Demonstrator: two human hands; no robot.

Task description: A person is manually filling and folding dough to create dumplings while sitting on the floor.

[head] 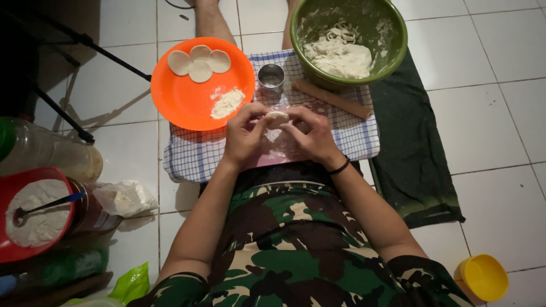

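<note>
Both hands — left hand [243,136] and right hand [311,135] — pinch a small piece of dough [277,116] between their fingertips, above a checked cloth [190,153] spread on a white tiled floor [489,113]. An orange plate [182,99] with dough rounds [199,61] sits left — beside a metal cutter [271,78], rolling pin [331,98] and green bowl [398,45].
</note>
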